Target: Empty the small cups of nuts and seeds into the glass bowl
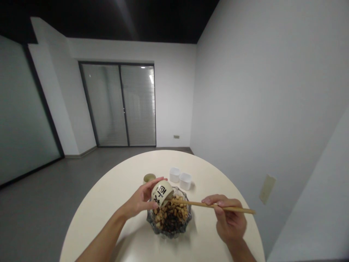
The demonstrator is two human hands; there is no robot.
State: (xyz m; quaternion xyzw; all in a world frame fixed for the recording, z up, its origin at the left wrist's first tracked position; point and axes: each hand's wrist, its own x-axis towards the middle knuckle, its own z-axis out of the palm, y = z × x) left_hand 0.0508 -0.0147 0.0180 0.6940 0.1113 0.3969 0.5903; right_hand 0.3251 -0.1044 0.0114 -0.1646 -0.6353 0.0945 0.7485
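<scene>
Observation, one moment. The person stood at a round cream table. The left hand was wrapped around a small cream cup with black lettering, tipped on its side so that its mouth faced down and to the right, directly over a glass bowl. The right hand was closed on a pair of wooden chopsticks, held nearly level, their tips reaching the cup's mouth just above the bowl.

The bowl held a heap of mixed pieces, tan ones and dark ones, likely nuts or beans; too small to tell which. It sat near the table's front edge, between the two forearms.

Progress, judged: with the cup tilted and the sticks at its opening, its contents seemed to be going out into the bowl. Whether anything was left inside the cup could not be seen.

Behind the bowl stood two small white cups, side by side, and a low greenish cup to their left. Their contents could not be made out; none was touched by either hand.
</scene>
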